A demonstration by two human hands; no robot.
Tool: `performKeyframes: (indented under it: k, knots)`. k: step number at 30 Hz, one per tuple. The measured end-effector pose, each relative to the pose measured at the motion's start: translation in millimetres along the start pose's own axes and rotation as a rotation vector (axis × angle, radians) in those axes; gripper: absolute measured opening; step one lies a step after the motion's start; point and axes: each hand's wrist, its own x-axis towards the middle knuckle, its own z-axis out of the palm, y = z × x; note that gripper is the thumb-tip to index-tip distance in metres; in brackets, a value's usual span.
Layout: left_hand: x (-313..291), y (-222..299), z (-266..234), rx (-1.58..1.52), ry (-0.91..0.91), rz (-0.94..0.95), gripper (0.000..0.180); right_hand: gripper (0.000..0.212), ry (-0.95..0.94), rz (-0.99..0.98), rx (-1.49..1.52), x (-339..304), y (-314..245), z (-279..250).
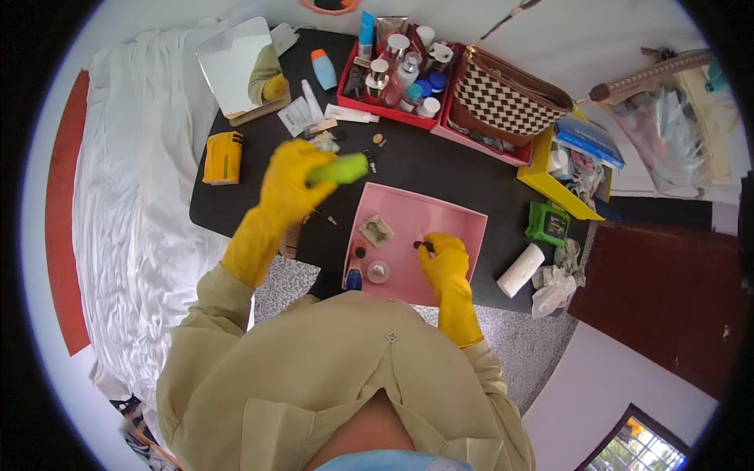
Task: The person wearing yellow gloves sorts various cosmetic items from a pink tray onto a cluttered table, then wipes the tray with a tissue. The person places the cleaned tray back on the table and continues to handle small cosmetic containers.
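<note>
Yellow rubber gloves cover both my hands. Raised above the dark table, my left hand (289,182) grips a lime-green block (342,168), possibly a sponge. My right hand (445,263) reaches into a shallow pink box (459,216) and pinches a small dark object (424,246) whose kind I cannot make out. Also inside the box lie a small square packet (377,230), a round clear-lidded jar (378,272), a small dark-topped bottle (359,250) and a blue-and-pink bottle (354,275) along the left side.
A red box (393,111) of cosmetics stands at the back, beside a checkered bag (510,98) and a yellow box (561,198). Left are a mirror (236,67) and a yellow pack (223,158). Green wipes (547,224) and a white roll (521,270) lie right.
</note>
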Motion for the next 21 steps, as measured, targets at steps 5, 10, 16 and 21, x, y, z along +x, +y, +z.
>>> performKeyframes:
  k: [5, 10, 16, 21]
  knots:
    - [-6.0, 85.0, 59.1, 0.020, -0.637, 0.365, 0.035, 0.022, -0.148, 0.001, -0.205, -8.1, 22.4, -6.3]
    - [-4.8, 116.0, 122.4, 0.212, -1.080, 0.358, 0.030, 0.026, -0.440, 0.109, -0.276, -26.2, 11.5, 4.2]
    - [-36.6, 79.7, 165.9, 0.148, -1.264, 0.470, 0.030, 0.036, -0.442, 0.037, 0.137, -51.0, -4.5, -8.1]
    - [-29.5, 87.2, 148.4, 0.112, -1.313, 0.385, 0.024, 0.038, -0.561, -0.059, 0.249, -50.1, -5.2, -27.7]
